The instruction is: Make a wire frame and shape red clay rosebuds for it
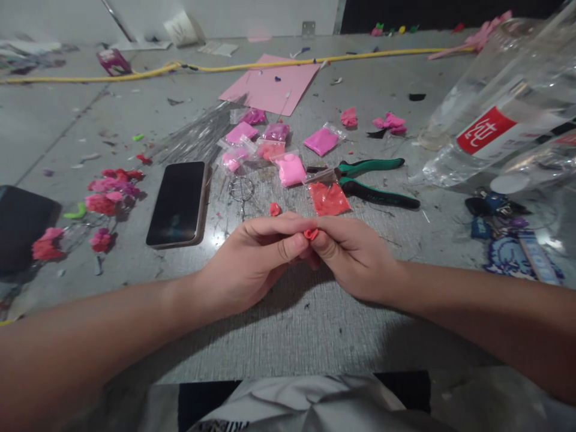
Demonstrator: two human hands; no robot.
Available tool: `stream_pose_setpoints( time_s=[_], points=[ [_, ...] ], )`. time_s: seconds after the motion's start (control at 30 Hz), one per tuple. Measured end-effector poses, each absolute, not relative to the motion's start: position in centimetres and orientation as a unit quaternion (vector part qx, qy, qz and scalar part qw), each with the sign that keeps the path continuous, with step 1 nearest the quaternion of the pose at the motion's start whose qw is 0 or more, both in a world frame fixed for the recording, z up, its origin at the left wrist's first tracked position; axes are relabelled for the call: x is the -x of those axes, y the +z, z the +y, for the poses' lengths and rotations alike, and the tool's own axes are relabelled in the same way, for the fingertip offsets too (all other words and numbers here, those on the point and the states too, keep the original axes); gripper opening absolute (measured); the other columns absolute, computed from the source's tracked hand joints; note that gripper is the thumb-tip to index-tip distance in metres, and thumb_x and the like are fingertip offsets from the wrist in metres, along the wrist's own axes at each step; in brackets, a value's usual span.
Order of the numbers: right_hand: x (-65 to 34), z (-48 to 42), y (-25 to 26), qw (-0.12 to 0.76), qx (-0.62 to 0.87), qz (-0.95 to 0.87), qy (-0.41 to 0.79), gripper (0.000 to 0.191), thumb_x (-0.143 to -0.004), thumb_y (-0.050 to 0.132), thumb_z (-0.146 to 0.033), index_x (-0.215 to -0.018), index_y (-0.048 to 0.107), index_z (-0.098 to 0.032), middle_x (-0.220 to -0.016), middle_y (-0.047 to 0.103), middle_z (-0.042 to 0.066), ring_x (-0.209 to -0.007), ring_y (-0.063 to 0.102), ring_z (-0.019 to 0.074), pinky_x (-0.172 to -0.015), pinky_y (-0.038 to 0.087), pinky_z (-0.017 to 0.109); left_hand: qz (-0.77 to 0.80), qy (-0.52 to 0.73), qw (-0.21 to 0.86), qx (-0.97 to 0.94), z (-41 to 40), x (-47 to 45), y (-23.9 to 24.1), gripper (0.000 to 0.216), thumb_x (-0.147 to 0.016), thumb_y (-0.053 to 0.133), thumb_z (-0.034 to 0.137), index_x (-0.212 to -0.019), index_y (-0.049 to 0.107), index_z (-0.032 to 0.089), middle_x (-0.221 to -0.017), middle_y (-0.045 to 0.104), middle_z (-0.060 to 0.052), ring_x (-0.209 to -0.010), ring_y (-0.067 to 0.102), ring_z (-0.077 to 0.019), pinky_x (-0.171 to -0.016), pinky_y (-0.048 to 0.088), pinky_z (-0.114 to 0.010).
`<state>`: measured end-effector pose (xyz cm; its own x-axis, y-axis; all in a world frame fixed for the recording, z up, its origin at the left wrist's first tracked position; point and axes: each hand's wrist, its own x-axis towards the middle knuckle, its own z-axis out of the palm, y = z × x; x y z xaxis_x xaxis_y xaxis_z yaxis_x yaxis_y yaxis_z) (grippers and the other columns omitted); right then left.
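Near side of the scuffed grey tabletop (265, 354), roughly centre: two bare hands together, fingertips meeting. Left hand (256, 255) and right hand (360, 255) are both pinched on a small, folded, bright red scrap of clay-like stuff (310, 234), thumbs nearest. I'd guess it's fingertips only because the thing is tiny and looks soft, so a full fist would squash it.

Just beyond the fingers there's a little rounded red lump (275, 209), and right of it a flat clear plastic bag of orange-red putty (329, 200), probably parked there for easy reach. Its top seems to overlap the nose of the pliers with green-and-black handles (378, 192); those handles point right, so they'd suit a right-hand grab. Over on the left, a flat black phone (177, 203) lies screen up and dark. Further left are pink and red flower-like clusters (103, 204), maybe kept aside so nothing crushes them.

Farther out: a loose group of small pink plastic packets (291, 170), then a flat pink sheet (274, 90). Long yellow cable (252, 66) runs along the far side, likely to stay clear of the elbows.
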<state>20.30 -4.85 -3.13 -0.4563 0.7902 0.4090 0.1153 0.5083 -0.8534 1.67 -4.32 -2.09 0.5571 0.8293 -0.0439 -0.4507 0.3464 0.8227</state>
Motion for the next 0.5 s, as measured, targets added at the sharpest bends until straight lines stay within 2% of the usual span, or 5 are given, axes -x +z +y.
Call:
stream_pose_setpoints(
  time_s=[0.5],
  points=[
    [-20.39,-5.11,-2.89,0.442,0.299,-0.785,0.313,0.034,-0.11,0.046,-0.028,-0.078,0.052,-0.021,-0.071,0.057,-0.001,-0.065,0.052,0.0116,-0.062,0.042,0.027,0.24,0.425,0.768,-0.415,-4.28,-1.72,-2.31,0.014,-0.081,0.09,0.022,-0.089,0.087,0.032,-0.09,0.078,0.001,-0.08,0.07,-0.0076,-0.079,0.06,-0.018]
  ],
)
